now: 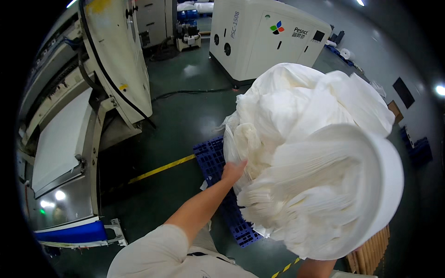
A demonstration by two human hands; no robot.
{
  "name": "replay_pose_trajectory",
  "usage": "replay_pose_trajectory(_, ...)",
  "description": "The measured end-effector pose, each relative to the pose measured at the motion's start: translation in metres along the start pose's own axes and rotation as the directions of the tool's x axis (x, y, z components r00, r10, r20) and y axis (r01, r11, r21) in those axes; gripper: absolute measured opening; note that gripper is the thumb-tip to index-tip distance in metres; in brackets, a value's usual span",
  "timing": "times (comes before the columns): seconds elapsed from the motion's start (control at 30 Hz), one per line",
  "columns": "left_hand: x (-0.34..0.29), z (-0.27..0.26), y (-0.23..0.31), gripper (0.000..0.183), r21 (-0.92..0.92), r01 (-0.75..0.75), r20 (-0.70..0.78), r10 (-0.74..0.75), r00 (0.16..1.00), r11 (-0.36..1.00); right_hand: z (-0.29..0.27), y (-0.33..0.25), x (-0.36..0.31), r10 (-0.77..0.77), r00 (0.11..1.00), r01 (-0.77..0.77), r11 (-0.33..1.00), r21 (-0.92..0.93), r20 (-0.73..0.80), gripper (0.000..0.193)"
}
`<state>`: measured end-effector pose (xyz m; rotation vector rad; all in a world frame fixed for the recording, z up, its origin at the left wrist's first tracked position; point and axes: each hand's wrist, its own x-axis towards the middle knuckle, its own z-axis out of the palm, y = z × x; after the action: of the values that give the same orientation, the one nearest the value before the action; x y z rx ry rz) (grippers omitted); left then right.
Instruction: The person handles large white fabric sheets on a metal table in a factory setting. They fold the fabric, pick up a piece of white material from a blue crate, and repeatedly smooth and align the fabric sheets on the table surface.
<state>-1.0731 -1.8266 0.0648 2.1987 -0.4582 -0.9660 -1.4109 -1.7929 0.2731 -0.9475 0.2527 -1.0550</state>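
Note:
A big heap of crumpled white sheet material fills the right half of the view. Against its near side leans a wide white roll, tilted, with thin ruffled layers bunched inside its smooth outer band. My left hand is closed at the heap's left edge, its thumb against the loose folds and its other fingers mostly hidden. My right forearm enters at the bottom and passes beneath the roll. The roll hides my right hand and its fingers.
Under the heap is a blue plastic pallet. A machine with a sloping white sheet stands at left, a large white cabinet at the back. Yellow tape and a black cable cross the floor. Brown tubes lie lower right.

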Motion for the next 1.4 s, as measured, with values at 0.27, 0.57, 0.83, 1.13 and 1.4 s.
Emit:
replay_pose_trajectory(0.27, 0.074, -0.038, 0.016, 0.047, 0.337, -0.217, 0.431, 0.054, 0.900, 0.916, 0.064, 0.099, 0.192, -0.040, 0.983, -0.107, 0.677, -0.728, -0.181, 0.055)
replay_pose_trajectory(0.57, 0.033, -0.085, -0.021, 0.036, 0.177, -0.163, 0.328, 0.098, 0.940, 0.971, -0.007, 0.295, 0.222, 0.608, 0.709, -0.047, -0.464, -0.884, -0.357, 0.066)
replay_pose_trajectory(0.83, 0.005, -0.082, 0.037, 0.038, 0.239, -0.235, 0.274, 0.166, 0.947, 0.942, -0.106, 0.379, 0.204, 0.811, 0.474, -0.006, -0.385, -0.923, -0.342, 0.074)
replay_pose_trajectory(1.13, 0.026, -0.082, -0.026, 0.045, 0.146, 0.007, 0.297, -0.051, 0.953, 0.989, -0.050, 0.346, 0.199, 0.704, 0.708, 0.025, -0.106, -0.994, -0.057, 0.053)
replay_pose_trajectory(1.4, 0.007, -0.010, -0.082, 0.083, 0.041, 0.357, 0.716, -0.277, 0.641, 0.933, -0.098, 0.220, -0.001, 0.055, 0.803, -0.593, 0.171, -0.787, -0.593, 0.040)
